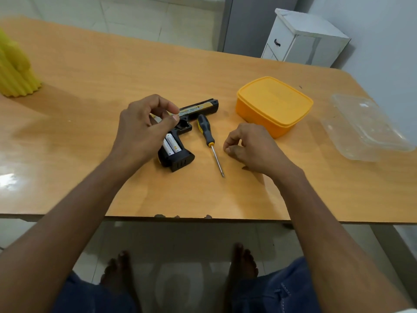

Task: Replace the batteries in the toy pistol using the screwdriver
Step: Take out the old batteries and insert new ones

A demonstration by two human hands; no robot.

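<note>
Toy pistol (180, 132) lies mid-table, two batteries (170, 144) showing in its grip; screwdriver (208, 141) just right. Left hand (144, 127) above it and right hand (250, 147) curl; holdings unclear. Bare table (203, 195) runs to the near edge.

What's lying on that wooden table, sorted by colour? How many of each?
Yellow or orange: 2, the ribbed yellow ornament and the lidded orange plastic box.
Black with yellow: 2, the toy pistol and the screwdriver.
White: 2 batteries in the pistol's grip.
Clear: 1 plastic tray.
Total: 7.

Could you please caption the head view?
Toy pistol with batteries exposed, screwdriver beside it, both hands hovering.
</note>
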